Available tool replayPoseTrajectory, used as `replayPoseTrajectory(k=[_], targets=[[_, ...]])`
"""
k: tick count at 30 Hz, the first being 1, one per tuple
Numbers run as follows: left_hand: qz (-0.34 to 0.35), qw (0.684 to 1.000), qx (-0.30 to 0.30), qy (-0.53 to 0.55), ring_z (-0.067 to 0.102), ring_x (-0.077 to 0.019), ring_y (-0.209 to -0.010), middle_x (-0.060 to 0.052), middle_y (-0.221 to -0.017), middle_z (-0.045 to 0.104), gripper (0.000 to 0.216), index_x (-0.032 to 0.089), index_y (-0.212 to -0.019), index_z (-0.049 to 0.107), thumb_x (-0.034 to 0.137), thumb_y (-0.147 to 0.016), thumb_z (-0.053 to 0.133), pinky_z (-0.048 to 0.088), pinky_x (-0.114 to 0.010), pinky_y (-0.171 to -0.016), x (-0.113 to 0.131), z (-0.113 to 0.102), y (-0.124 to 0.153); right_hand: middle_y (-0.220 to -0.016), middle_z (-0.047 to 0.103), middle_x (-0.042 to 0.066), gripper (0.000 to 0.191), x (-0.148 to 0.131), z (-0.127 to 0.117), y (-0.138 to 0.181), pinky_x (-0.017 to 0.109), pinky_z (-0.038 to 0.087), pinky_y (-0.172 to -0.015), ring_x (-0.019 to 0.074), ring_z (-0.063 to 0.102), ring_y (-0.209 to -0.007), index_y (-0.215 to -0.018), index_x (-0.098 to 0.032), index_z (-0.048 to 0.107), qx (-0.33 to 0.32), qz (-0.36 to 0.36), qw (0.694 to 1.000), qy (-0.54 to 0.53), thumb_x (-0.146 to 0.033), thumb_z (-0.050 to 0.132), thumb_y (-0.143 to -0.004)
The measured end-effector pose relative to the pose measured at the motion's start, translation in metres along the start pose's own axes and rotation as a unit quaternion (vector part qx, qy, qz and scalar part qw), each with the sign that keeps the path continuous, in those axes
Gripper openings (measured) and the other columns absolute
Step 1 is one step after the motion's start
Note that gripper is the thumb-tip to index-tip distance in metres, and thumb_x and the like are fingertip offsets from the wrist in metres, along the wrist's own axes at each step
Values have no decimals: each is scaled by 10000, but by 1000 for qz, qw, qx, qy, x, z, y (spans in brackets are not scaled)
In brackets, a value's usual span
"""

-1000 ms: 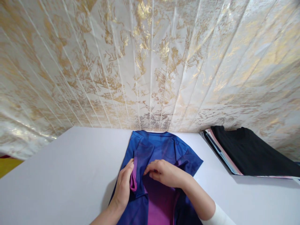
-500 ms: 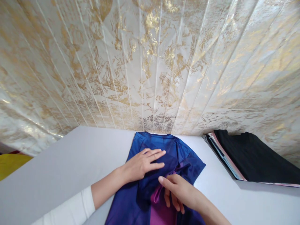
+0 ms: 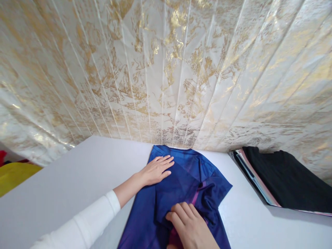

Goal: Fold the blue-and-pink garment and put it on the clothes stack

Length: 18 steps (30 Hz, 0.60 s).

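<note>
A shiny blue and purple shirt (image 3: pixel 186 180) lies on a white table (image 3: pixel 64 180), its collar end against the wall drape. My left hand (image 3: pixel 155 169) rests flat on the shirt's upper left part, fingers stretched out. My right hand (image 3: pixel 189 226) lies low on the shirt near the frame's bottom edge, fingers bent down onto a fold of the blue cloth. A thin strip of purple lining shows just above the right hand.
A stack of folded clothes (image 3: pixel 275 178) with a black one on top sits at the right of the table. A white and gold pleated drape (image 3: pixel 166 69) hangs behind. Yellow and red cloth (image 3: pixel 12 171) shows past the table's left edge.
The left hand slid up and left along the shirt, flattening it. The right hand moved down toward me, and the blue cloth now covers most of the purple inside.
</note>
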<state>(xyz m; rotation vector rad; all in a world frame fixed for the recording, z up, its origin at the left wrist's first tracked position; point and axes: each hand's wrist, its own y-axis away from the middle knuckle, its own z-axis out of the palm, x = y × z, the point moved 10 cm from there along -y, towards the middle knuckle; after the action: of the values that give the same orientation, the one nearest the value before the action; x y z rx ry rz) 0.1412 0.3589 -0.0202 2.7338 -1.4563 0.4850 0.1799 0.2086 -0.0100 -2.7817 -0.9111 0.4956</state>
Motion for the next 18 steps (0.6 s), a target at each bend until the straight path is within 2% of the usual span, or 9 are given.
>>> replayPoseTrajectory(k=[4, 6, 8, 11, 14, 16, 18], targets=[[-10, 1000, -9, 6, 225, -196, -1417, -73, -1529, 287, 501, 223, -1449, 337, 385, -979, 402, 181, -384, -1121, 0, 6, -1, -742, 621, -13, 100, -15, 5, 0, 303, 405, -680, 182, 542, -692, -763, -232, 541, 98, -34, 991, 85, -180, 626, -759], [-13, 1000, -9, 6, 213, -196, -1421, -73, -1534, 274, 519, 222, -1459, 312, 384, -976, 407, 172, -388, -1124, -1, 9, -1, -670, 591, -14, 149, -23, 5, 2, 300, 403, -673, 170, 518, -640, -699, -224, 503, 135, -58, 984, 103, -96, 550, -761], [-14, 1000, -6, 6, 199, -189, -1424, -67, -1538, 264, 524, 231, -1466, 293, 381, -976, 404, 159, -383, -1129, -2, 10, 0, -634, 571, -8, 159, -28, 9, 5, 300, 410, -662, 172, 504, -612, -680, -223, 490, 152, -74, 979, 111, -93, 523, -765], [-14, 1000, -4, 4, 198, -186, -1425, -65, -1540, 257, 530, 235, -1468, 286, 391, -975, 403, 159, -380, -1131, -4, 12, -1, -611, 560, -2, 163, -31, 16, 7, 299, 420, -631, 174, 504, -590, -673, -227, 486, 144, -84, 979, 116, -109, 526, -778], [-19, 1000, -3, -3, 206, -191, -1423, -67, -1543, 246, 542, 228, -1467, 288, 394, -968, 419, 173, -382, -1130, -5, 10, -3, -617, 575, -5, 147, -29, 10, 3, 293, 431, -592, 173, 525, -585, -674, -229, 505, 113, -85, 986, 91, -124, 544, -769], [-27, 1000, 5, -9, 198, -193, -1425, -76, -1548, 229, 540, 206, -1470, 281, 357, -969, 417, 170, -388, -1134, -1, 4, -1, -692, 618, 0, 114, -19, 1, -4, 282, 463, -615, 170, 564, -633, -741, -227, 564, 67, -54, 995, 42, -120, 537, -765], [-41, 999, 19, -16, 167, -193, -1432, -89, -1553, 205, 529, 174, -1475, 266, 286, -973, 392, 166, -395, -1139, 9, -4, 6, -880, 671, 27, 225, -2, -10, -12, 287, 503, -726, 174, 617, -771, -920, -223, 626, 22, 1, 1000, -3, -95, 495, -790]])
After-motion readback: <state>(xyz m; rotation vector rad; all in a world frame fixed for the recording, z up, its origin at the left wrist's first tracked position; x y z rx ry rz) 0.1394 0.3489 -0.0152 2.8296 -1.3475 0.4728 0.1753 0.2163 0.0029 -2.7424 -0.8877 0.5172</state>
